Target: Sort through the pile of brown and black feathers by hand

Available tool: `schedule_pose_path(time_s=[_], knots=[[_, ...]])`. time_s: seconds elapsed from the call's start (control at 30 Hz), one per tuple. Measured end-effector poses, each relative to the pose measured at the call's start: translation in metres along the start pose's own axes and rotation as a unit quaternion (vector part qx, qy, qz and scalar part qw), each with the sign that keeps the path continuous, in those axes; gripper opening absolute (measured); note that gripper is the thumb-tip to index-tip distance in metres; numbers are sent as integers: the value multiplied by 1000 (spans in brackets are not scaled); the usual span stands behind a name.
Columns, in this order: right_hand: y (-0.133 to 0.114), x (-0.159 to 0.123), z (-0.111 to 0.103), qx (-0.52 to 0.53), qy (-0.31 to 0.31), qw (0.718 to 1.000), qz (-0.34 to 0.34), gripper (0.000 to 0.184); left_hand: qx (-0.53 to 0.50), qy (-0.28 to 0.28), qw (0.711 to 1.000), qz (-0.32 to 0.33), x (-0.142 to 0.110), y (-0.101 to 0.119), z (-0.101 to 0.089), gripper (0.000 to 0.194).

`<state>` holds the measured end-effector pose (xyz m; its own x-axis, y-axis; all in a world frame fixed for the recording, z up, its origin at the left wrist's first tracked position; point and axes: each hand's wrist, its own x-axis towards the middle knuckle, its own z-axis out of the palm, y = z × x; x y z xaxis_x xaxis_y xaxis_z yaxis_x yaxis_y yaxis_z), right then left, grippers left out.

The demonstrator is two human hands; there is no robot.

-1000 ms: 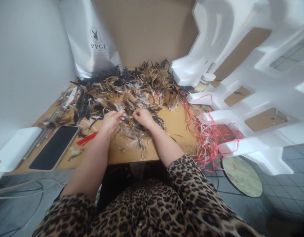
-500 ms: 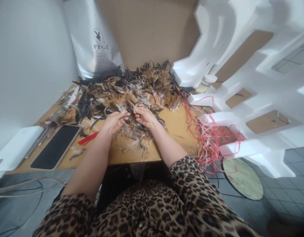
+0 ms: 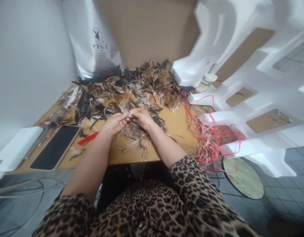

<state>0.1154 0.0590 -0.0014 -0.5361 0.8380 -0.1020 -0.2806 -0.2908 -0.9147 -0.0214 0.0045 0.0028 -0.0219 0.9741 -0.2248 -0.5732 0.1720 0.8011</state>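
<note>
- Brown and black feathers [image 3: 114, 95] lie behind the grip, where the left hand [image 3: 114, 124] and right hand [image 3: 143, 119] meet at their tips, thumb and fingers of each pressed together; whether a small piece is pinched between them, I cannot tell.
- From that meeting point, the feather heap spreads from ten to one o'clock, its long axis running crosswise over the bench [image 3: 177, 126]; its near edge is just past both hands, neither clearly nearer.
- The fuller bunch [image 3: 156, 79] stands at one o'clock, nearer the right hand, quills toward the person.
- Loose scraps [image 3: 139, 143] are scattered at five to six o'clock, below the right hand.
- The red strip [image 3: 86, 139] sits at eight o'clock, beside the left forearm, slanting; beyond it are the dark phone [image 3: 55, 148] and a white box [image 3: 17, 149].
- Tangled red string [image 3: 209, 141] hangs over the bench's edge at four o'clock, against white foam [image 3: 240, 148].
- Farther out, a silver bag [image 3: 99, 62] stands at eleven, a lidded jar [image 3: 206, 82] at two.
</note>
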Motion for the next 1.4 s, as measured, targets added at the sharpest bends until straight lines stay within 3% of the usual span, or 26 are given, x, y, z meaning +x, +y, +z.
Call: schedule_pose_path(time_s=[0.2, 0.4, 0.77, 0.97, 1.17, 1.4], knots=[[0, -1, 1, -21, 12, 999, -26, 19, -10, 60, 997, 47, 2, 3, 2, 8], [-3, -5, 5, -51, -27, 997, -47, 25, -24, 93, 993, 74, 4, 4, 2, 7], [0, -4, 8, -73, 70, 992, -76, 27, 41, 90, 991, 86, 5, -2, 2, 11], [0, -2, 5, -129, 74, 982, -117, 24, 56, 70, 994, 66, 3, -3, 1, 13], [4, 2, 1, -223, 80, 953, -191, 19, 74, 49, 994, 60, 2, -3, 0, 15], [4, -1, 3, -261, 81, 942, -196, 17, 95, 37, 993, 52, 1, -5, -3, 16]])
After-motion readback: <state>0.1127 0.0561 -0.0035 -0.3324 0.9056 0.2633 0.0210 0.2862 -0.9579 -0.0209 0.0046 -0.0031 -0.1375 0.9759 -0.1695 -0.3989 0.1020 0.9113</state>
